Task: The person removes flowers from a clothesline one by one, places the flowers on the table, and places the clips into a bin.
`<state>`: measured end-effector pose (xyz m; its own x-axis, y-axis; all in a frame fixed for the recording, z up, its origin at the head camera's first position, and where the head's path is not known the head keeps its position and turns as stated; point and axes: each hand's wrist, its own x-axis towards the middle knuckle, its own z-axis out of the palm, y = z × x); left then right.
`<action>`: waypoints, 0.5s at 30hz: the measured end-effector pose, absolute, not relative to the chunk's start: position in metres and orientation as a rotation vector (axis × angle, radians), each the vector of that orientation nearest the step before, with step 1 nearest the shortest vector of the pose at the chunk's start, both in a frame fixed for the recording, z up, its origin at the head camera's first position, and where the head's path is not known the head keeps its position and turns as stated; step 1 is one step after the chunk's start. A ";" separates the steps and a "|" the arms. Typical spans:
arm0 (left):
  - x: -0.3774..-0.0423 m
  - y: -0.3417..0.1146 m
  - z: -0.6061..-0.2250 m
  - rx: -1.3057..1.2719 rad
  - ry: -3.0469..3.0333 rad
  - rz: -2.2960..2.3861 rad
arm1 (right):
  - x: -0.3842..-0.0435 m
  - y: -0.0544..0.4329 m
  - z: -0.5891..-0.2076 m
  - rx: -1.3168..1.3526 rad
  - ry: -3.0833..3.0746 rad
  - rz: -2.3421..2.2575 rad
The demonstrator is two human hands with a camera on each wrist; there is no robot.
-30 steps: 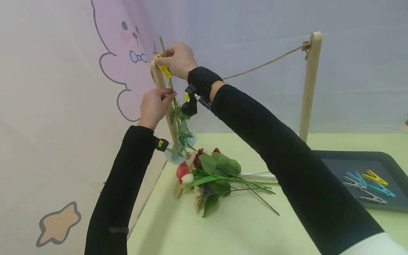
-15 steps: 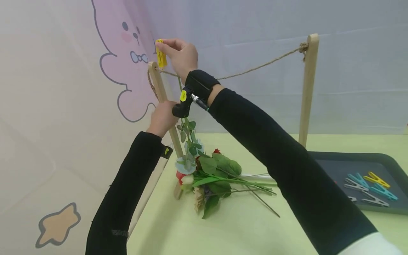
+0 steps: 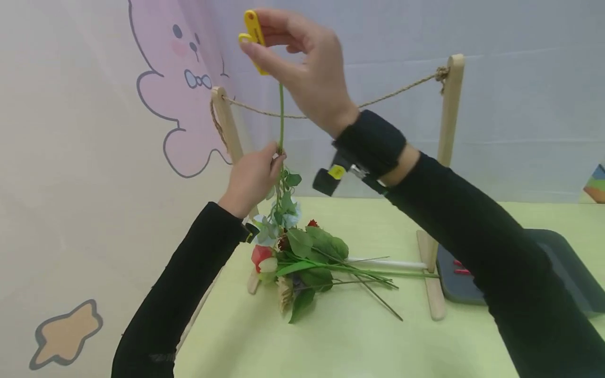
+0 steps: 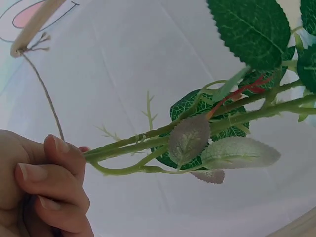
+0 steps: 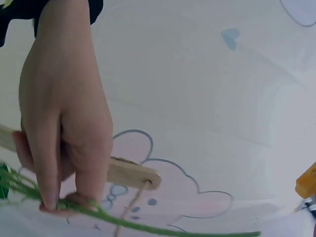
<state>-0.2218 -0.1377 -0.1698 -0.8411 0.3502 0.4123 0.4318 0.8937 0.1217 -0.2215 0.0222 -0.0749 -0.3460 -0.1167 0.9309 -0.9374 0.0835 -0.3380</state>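
Note:
My left hand (image 3: 255,176) pinches the green stem (image 3: 281,118) of an artificial flower hung head down, its pale blue blooms (image 3: 266,231) low over a pile of other flowers. In the left wrist view, leafy stems (image 4: 163,136) run out from the left fingertips (image 4: 61,145). The stem's bare end rises past the slack rope (image 3: 264,112). High up, my right hand (image 3: 312,68) holds a yellow clothespin (image 3: 255,31) by its handles, between thumb and fingers. In the right wrist view, the left hand (image 5: 69,118) grips the stem near the wooden post.
The rope spans two wooden posts, left (image 3: 227,123) and right (image 3: 451,110). Red, white and cream flowers with green leaves (image 3: 316,244) lie on the pale green table (image 3: 359,336). A dark tray (image 3: 460,291) holding red clothespins sits at right, partly behind the right sleeve.
My right hand has risen and moved right with the clothespin, away from the left post. My left hand has shifted right along with the flower, its stem now across the rope.

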 end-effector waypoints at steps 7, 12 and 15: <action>-0.206 -0.105 -0.161 -0.681 -2.722 0.073 | -0.198 0.125 -0.120 1.196 -1.445 1.032; -0.199 -0.084 -0.177 -0.827 -2.676 0.500 | -0.161 0.173 -0.178 0.995 -1.533 1.151; -0.199 -0.075 -0.197 -0.876 -2.667 0.806 | -0.154 0.198 -0.216 0.855 -1.646 1.093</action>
